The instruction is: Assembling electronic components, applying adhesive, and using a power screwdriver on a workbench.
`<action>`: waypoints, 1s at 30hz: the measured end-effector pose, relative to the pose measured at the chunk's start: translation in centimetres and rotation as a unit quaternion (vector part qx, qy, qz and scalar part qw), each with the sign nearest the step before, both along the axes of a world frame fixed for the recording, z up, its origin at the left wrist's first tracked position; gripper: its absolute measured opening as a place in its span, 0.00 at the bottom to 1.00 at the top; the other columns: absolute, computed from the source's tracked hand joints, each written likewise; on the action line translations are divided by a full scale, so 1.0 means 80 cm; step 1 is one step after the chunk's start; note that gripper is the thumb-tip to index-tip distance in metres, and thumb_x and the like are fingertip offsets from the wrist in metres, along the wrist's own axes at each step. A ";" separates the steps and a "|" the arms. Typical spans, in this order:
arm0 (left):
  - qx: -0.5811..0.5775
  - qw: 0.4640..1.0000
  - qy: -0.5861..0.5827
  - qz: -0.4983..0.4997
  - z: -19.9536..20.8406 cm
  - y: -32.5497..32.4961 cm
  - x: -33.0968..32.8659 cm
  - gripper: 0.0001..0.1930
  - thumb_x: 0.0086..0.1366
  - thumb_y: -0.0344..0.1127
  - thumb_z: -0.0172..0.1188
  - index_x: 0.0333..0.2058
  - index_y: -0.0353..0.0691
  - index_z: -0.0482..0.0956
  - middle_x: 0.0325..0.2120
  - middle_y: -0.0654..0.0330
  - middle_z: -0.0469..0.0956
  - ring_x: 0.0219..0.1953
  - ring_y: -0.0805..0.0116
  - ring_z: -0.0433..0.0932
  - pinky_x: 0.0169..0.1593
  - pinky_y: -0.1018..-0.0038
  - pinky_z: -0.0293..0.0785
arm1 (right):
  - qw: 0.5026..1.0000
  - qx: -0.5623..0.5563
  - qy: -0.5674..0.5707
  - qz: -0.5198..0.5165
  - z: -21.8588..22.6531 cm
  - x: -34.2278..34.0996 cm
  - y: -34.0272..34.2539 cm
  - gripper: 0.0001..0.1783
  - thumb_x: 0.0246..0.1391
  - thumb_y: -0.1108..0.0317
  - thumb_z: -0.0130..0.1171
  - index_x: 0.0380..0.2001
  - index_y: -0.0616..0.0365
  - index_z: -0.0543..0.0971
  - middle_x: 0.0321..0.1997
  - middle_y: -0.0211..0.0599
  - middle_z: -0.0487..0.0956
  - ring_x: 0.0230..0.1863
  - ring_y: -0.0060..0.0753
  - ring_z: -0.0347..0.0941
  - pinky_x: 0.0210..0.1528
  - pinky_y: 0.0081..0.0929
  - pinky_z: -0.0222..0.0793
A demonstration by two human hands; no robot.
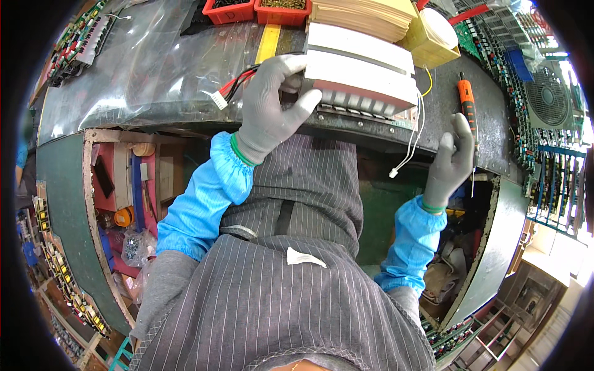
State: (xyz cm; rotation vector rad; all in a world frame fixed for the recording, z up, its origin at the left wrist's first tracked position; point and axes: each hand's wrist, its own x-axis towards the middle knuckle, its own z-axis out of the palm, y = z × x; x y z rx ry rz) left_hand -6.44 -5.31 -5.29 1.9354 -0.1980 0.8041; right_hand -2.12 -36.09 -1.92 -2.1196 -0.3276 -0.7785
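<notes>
The white, rectangular box-shaped unit with a slotted front face (362,74) sits at the front edge of the dark workbench (492,127), directly ahead of your torso. Your grey-gloved left hand (263,114) is at the unit's left end: the index finger is at the upper corner, and the thumb extends across the lower front. Whether these fingers clamp the unit or only rest against it cannot be determined.

Your grey-gloved right hand (451,164) is raised beyond the unit's right end, fingers partly curled, thumb and index tips apart. It is beside the orange-and-black-handled screwdriver (466,102); contact with its shaft cannot be confirmed.

A red-and-black wire bundle with a white connector (219,100) lies left of your left hand. Thin white leads (408,151) hang from the unit's right end, terminating in a small white plug (393,173).

Behind the unit, locate the stack of tan sheets (365,21); to its right, the yellow container (427,54) bearing a white roll (438,28); to its left, two red plastic bins (230,15).
</notes>
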 end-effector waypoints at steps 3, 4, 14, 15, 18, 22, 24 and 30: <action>0.000 1.000 0.003 0.002 -0.003 0.001 -0.002 0.23 0.55 0.31 0.69 0.50 0.38 0.76 0.41 0.56 0.76 0.34 0.69 0.80 0.40 0.75 0.81 | 0.971 -0.139 0.055 0.188 0.064 -0.012 0.056 0.16 0.57 0.76 0.55 0.48 0.61 0.81 0.39 0.43 0.83 0.42 0.37 0.81 0.47 0.32 0.75; 0.000 1.000 0.005 0.003 -0.003 0.004 -0.004 0.23 0.55 0.31 0.69 0.50 0.38 0.76 0.41 0.56 0.76 0.34 0.69 0.80 0.40 0.75 0.81 | 0.926 -0.128 0.224 0.276 0.079 -0.023 0.090 0.15 0.57 0.73 0.57 0.47 0.56 0.82 0.37 0.41 0.84 0.38 0.39 0.83 0.43 0.34 0.77; -0.043 0.999 0.014 -0.018 -0.004 -0.004 0.007 0.22 0.56 0.27 0.69 0.50 0.37 0.75 0.45 0.54 0.76 0.37 0.68 0.80 0.39 0.74 0.80 | 0.888 -0.193 0.231 0.348 0.057 0.024 0.117 0.13 0.61 0.66 0.57 0.45 0.60 0.82 0.30 0.35 0.84 0.29 0.30 0.80 0.37 0.28 0.76; -0.021 1.000 0.009 -0.012 -0.003 0.001 0.005 0.22 0.57 0.27 0.69 0.51 0.37 0.75 0.46 0.54 0.76 0.38 0.67 0.80 0.40 0.74 0.80 | 0.850 -0.154 0.407 0.296 0.082 0.019 0.111 0.12 0.63 0.68 0.55 0.44 0.62 0.83 0.30 0.31 0.82 0.29 0.21 0.76 0.35 0.23 0.73; -0.039 0.999 0.011 -0.018 -0.002 0.003 0.003 0.22 0.57 0.28 0.69 0.51 0.37 0.75 0.46 0.54 0.76 0.38 0.67 0.80 0.41 0.73 0.81 | 0.855 -0.117 0.454 0.222 0.088 0.025 0.064 0.13 0.61 0.65 0.58 0.44 0.61 0.83 0.28 0.33 0.82 0.28 0.19 0.76 0.34 0.21 0.73; -0.037 0.999 0.003 -0.036 -0.002 0.006 0.002 0.22 0.56 0.28 0.69 0.50 0.36 0.75 0.44 0.51 0.77 0.40 0.58 0.81 0.42 0.70 0.81 | 0.840 -0.104 0.515 0.136 0.125 0.017 0.030 0.14 0.61 0.67 0.58 0.45 0.65 0.82 0.29 0.31 0.82 0.29 0.17 0.75 0.33 0.18 0.71; -0.048 0.998 0.011 -0.027 -0.004 0.006 0.001 0.22 0.55 0.29 0.70 0.49 0.36 0.76 0.43 0.51 0.78 0.41 0.55 0.81 0.43 0.69 0.81 | 0.812 -0.034 0.554 0.181 0.162 0.017 0.034 0.16 0.59 0.67 0.59 0.47 0.66 0.81 0.28 0.32 0.81 0.29 0.17 0.74 0.34 0.18 0.70; -0.091 0.992 0.039 -0.072 -0.005 0.005 -0.003 0.22 0.55 0.27 0.68 0.50 0.35 0.74 0.45 0.50 0.76 0.42 0.59 0.80 0.43 0.69 0.79 | 0.887 -0.244 0.233 0.315 0.205 0.127 0.125 0.22 0.52 0.64 0.65 0.49 0.63 0.79 0.40 0.37 0.80 0.42 0.28 0.77 0.45 0.24 0.72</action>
